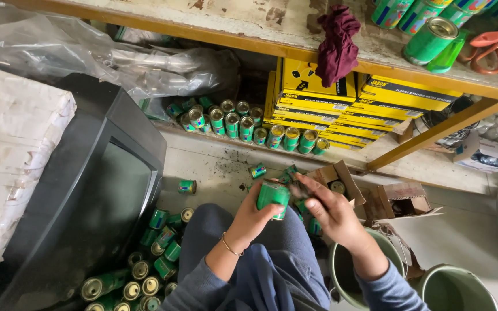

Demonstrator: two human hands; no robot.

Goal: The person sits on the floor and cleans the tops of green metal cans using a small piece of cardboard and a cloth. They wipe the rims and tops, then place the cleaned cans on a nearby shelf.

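Left hand (pixel 256 216) clamps 1 green can (pixel 273 197); right hand (pixel 331 212), loosely curled, touches its side; a slip could drop it among floor cans (pixel 157 259).

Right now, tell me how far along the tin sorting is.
Done, it seems: a row of green tins stands lined up under the shelf. In hand: the left hand holds one green tin while the right hand works at it. Left: a loose pile of tins beside the old television.

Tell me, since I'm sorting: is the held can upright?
Upright: the left hand holds the green can vertically, top rim up.
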